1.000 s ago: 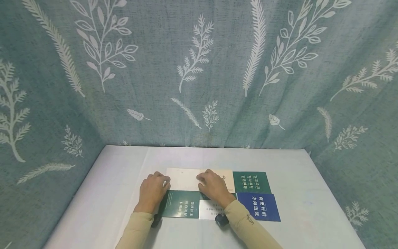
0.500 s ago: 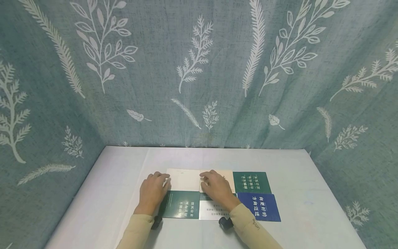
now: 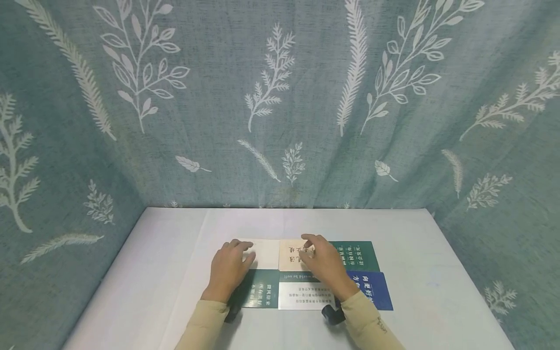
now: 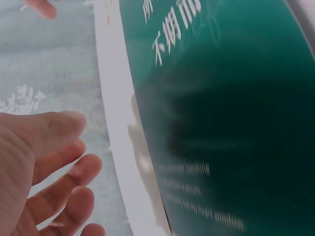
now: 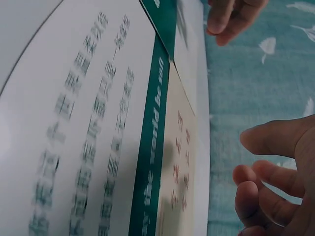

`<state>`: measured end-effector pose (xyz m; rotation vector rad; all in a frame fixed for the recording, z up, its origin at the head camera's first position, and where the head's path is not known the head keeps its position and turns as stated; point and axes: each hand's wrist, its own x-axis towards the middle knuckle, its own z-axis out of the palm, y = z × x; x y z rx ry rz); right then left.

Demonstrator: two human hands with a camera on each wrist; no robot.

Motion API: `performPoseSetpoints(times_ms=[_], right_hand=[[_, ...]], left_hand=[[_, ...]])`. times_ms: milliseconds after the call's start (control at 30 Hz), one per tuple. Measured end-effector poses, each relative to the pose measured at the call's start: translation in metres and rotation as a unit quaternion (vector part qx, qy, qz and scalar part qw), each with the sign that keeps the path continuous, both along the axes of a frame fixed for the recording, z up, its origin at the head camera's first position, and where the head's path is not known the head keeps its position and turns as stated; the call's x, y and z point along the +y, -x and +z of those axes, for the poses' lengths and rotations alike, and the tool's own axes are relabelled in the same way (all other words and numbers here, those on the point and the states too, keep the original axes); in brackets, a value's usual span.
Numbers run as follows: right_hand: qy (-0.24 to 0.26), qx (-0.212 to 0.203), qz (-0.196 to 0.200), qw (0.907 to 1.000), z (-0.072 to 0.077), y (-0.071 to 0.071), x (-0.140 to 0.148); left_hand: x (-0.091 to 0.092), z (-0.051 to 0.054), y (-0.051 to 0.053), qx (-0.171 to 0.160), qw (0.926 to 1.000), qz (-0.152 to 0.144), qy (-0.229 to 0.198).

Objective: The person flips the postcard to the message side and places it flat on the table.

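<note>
Several printed cards lie edge to edge in two rows of three. The far row has a plain white card, a cream card with dark characters, and a green card. Nearer are another green card, a white card with a green band, and a blue card. My left hand, fingers loosely bent, hovers above the left cards and partly hides them. Over the cream, far green and blue cards is my right hand, thumb and fingers apart. Neither hand holds anything.
The cards lie on a white-covered table. A teal curtain with white leaf patterns encloses its back and sides. Black devices are strapped at both wrists.
My right hand has moved right from the seam between the white and cream cards, uncovering the cream card's characters. My left hand has shifted slightly right. The cards look unmoved.
</note>
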<state>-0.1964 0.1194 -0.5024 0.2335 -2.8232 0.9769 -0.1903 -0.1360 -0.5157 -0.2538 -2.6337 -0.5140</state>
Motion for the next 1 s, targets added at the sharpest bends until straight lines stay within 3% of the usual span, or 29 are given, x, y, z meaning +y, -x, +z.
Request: performPoseSetpoints(times_ms=[267,467,667,833,1000], right_hand=[[-0.002,-0.016,-0.023,0.9996,-0.001,0.001,0.02],[-0.007,-0.032,-0.023,0.9992,-0.006,0.005,0.034],[-0.052,-0.048,-0.011,0.9974,-0.009,0.014,0.049],[-0.089,-0.077,0.001,0.993,-0.01,0.021,0.057],[-0.113,-0.106,0.011,0.9878,-0.011,0.025,0.056]], left_hand=[[0.018,-0.003,0.004,-0.015,0.9996,-0.019,-0.013],[0.027,-0.005,0.01,-0.038,0.9986,-0.036,0.011],[0.03,-0.002,0.016,-0.074,0.9959,-0.052,0.006],[0.033,-0.001,0.023,-0.066,0.9943,-0.083,-0.012],[0.039,-0.001,0.031,-0.071,0.9915,-0.109,0.002]])
